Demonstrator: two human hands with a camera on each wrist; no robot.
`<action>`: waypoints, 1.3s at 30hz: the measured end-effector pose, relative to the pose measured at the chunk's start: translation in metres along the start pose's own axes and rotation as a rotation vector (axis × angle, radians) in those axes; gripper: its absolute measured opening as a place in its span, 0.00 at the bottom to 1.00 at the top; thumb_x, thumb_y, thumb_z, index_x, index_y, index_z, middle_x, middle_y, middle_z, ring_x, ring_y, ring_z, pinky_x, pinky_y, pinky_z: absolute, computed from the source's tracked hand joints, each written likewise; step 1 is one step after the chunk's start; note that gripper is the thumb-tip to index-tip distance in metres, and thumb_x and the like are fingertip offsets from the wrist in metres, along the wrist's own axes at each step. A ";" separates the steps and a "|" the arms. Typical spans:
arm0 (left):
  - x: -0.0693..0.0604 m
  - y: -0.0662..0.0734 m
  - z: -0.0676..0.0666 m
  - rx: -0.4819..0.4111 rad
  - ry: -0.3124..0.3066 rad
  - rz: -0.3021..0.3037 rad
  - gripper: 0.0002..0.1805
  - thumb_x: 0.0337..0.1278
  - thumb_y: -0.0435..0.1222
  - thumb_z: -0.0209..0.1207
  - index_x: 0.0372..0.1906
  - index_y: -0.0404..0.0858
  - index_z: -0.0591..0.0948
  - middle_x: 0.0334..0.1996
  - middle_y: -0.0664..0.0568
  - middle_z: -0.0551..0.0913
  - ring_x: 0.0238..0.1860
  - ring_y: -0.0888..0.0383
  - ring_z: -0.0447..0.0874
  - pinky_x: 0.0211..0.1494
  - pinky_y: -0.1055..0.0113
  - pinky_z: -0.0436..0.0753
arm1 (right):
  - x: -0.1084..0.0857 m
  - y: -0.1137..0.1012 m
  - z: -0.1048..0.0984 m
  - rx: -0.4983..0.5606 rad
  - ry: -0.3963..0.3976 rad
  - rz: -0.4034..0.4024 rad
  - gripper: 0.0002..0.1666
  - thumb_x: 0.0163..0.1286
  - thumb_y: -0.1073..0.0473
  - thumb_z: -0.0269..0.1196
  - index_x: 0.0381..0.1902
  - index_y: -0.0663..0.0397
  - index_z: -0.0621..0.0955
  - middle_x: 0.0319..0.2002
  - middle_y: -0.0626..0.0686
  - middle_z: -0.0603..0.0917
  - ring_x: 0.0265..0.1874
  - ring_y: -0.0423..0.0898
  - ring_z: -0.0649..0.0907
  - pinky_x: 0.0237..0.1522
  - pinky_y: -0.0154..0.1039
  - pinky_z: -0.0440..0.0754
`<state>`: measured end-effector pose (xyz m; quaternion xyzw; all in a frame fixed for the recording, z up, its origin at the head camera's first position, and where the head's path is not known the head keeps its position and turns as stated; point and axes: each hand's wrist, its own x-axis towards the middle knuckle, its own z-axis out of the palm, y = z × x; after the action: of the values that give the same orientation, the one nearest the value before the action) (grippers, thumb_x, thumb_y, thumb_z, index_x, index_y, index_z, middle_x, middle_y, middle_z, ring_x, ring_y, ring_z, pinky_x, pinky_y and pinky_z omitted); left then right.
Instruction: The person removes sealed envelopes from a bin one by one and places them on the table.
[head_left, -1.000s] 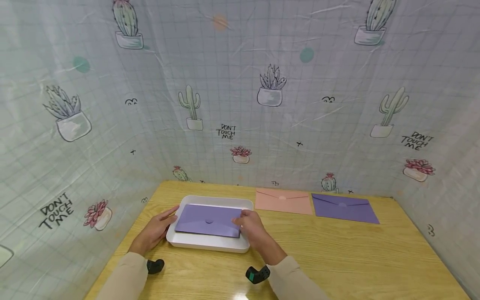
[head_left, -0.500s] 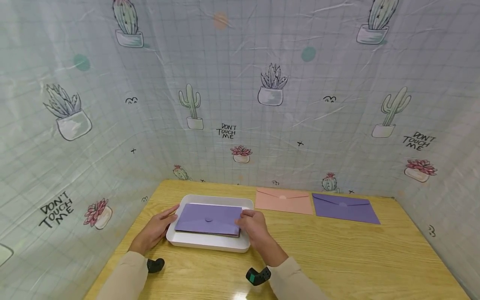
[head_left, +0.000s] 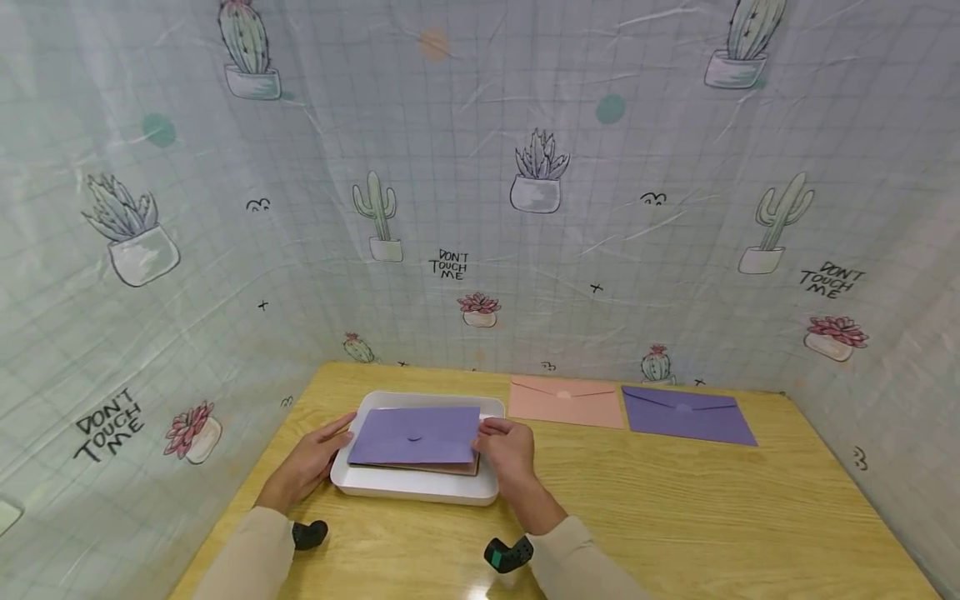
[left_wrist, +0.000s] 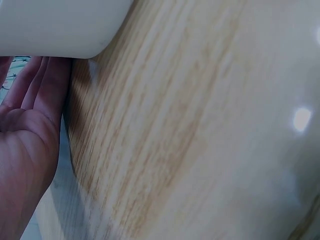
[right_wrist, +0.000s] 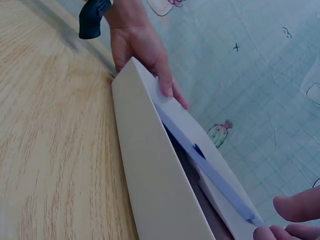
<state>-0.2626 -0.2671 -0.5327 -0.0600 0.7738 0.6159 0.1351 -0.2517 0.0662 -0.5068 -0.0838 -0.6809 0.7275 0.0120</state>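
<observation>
A light purple envelope with a small round tab tops a short stack in the white tray. Its right end is lifted a little, baring a brownish-pink envelope underneath. My left hand holds the tray's left side, thumb over the rim; in the left wrist view its fingers reach beneath the tray wall. My right hand pinches the purple envelope's right edge, above the tray's right side. In the right wrist view only thumb and fingertips of that hand show, near the raised corner.
On the wooden table, a pink envelope and a darker purple envelope lie flat along the back edge, right of the tray. A cactus-patterned sheet hangs behind and at both sides.
The right thumb has slid from the top of the purple envelope to its right edge. That edge has risen, and more of the envelope below shows. My left hand stays put.
</observation>
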 end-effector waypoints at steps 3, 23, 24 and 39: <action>0.000 -0.002 0.000 0.003 0.007 -0.011 0.32 0.84 0.43 0.47 0.85 0.51 0.56 0.86 0.40 0.44 0.84 0.37 0.48 0.82 0.41 0.65 | 0.001 0.003 0.001 -0.018 0.018 0.001 0.22 0.57 0.76 0.70 0.51 0.73 0.85 0.50 0.69 0.89 0.49 0.57 0.90 0.53 0.44 0.90; 0.002 -0.001 -0.001 -0.037 0.000 -0.004 0.32 0.84 0.40 0.48 0.85 0.50 0.56 0.85 0.38 0.46 0.83 0.38 0.52 0.79 0.45 0.70 | 0.010 -0.005 0.002 -0.147 -0.051 0.050 0.16 0.60 0.71 0.73 0.46 0.71 0.87 0.45 0.65 0.87 0.35 0.48 0.91 0.42 0.44 0.93; 0.002 0.000 -0.001 -0.036 0.000 -0.003 0.32 0.84 0.40 0.48 0.85 0.50 0.56 0.85 0.37 0.46 0.83 0.38 0.52 0.79 0.45 0.71 | 0.010 -0.006 0.003 -0.171 -0.051 0.051 0.16 0.60 0.71 0.73 0.46 0.70 0.87 0.46 0.65 0.87 0.36 0.49 0.91 0.42 0.45 0.93; 0.001 -0.001 -0.002 -0.029 -0.011 -0.003 0.32 0.85 0.41 0.46 0.85 0.50 0.55 0.85 0.37 0.46 0.83 0.37 0.51 0.79 0.45 0.71 | 0.017 -0.006 0.000 -0.143 -0.047 0.093 0.12 0.63 0.72 0.71 0.45 0.69 0.88 0.48 0.66 0.86 0.37 0.47 0.90 0.41 0.41 0.93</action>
<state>-0.2632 -0.2693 -0.5332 -0.0596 0.7639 0.6273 0.1396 -0.2687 0.0693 -0.5028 -0.0986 -0.7265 0.6786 -0.0439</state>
